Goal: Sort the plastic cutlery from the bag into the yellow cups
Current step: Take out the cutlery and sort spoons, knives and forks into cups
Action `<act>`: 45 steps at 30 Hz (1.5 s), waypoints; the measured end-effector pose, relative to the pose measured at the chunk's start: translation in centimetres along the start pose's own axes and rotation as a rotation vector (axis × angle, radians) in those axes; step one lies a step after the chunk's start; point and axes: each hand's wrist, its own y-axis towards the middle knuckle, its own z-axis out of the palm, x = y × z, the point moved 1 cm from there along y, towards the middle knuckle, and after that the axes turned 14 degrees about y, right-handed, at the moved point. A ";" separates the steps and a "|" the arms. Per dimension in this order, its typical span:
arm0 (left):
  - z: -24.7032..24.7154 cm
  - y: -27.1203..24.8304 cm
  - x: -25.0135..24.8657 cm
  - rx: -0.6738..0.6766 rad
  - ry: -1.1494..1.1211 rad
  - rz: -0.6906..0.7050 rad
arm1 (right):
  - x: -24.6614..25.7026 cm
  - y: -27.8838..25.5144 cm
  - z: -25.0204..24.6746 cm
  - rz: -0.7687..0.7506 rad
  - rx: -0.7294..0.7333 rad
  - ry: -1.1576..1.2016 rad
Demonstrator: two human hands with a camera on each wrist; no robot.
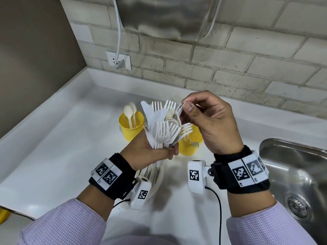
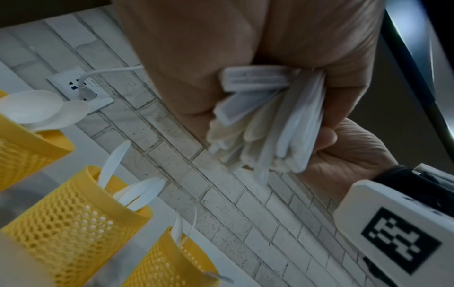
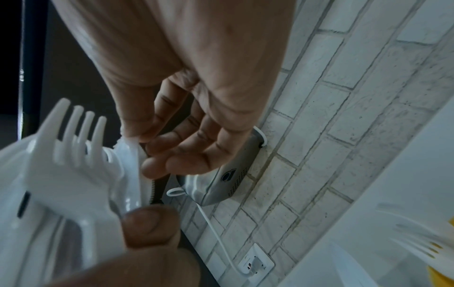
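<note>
My left hand (image 1: pixel 159 151) grips a thick bundle of white plastic cutlery (image 1: pixel 162 128) upright by the handles; it mixes forks, knives and spoons. In the left wrist view the handles (image 2: pixel 265 124) stick out below my left hand (image 2: pixel 221 48). My right hand (image 1: pixel 184 107) pinches the top of one piece at the bundle's right side. The right wrist view shows it is a serrated knife (image 3: pixel 132 167) held between thumb and fingers (image 3: pixel 176 153). Three yellow mesh cups stand behind: one with spoons (image 1: pixel 131 128) (image 2: pixel 24 151), one with knives (image 2: pixel 73 213), one with forks (image 1: pixel 190 145) (image 2: pixel 167 258).
A steel sink (image 1: pixel 292 174) lies at the right of the white counter (image 1: pixel 62 138). On the tiled wall are a socket (image 1: pixel 118 61) with a white cable and a silver appliance (image 1: pixel 164 16). Something white (image 1: pixel 154 175) lies under my left wrist, partly hidden.
</note>
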 end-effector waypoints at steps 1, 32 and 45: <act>0.0 0.1 0.0 -0.002 -0.014 -0.001 | 0.0 0.1 0.0 0.001 -0.014 0.026; -0.1 -0.5 0.7 -0.030 -0.092 -0.030 | 0.0 0.0 -0.6 0.136 0.043 0.029; -0.1 -0.3 0.5 -0.049 -0.038 -0.015 | -0.3 -1.0 -1.1 0.265 -0.044 0.018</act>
